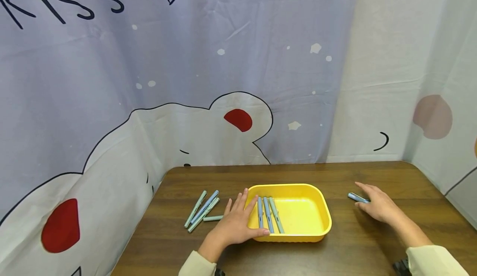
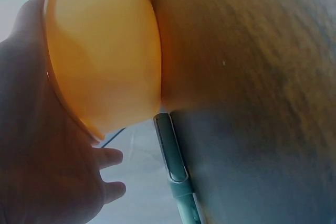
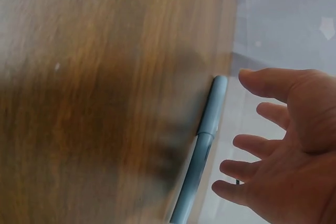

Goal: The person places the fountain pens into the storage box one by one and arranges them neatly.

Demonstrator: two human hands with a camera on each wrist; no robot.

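Note:
A yellow tray (image 1: pixel 302 214) holds three capped pens (image 1: pixel 268 214), two blue and one green, lined up at its left side. Over the tray's left rim lies my left hand (image 1: pixel 238 222), fingers spread and thumb along the front edge. My right hand (image 1: pixel 380 204) hovers over a single blue pen (image 1: pixel 355 197) on the table to the right. In the right wrist view, the fingers are extended and apart above that blue pen (image 3: pixel 202 153). The left wrist view shows a green pen (image 2: pixel 176 166) lying on the table close to the tray wall (image 2: pixel 105 51).
Several green and blue pens (image 1: pixel 201 211) lie in a loose bunch on the wooden table (image 1: pixel 164 243), left of the tray. Another green pen (image 1: pixel 212 218) is partly hidden behind my left hand. A printed curtain (image 1: pixel 238 73) hangs behind the table's far edge.

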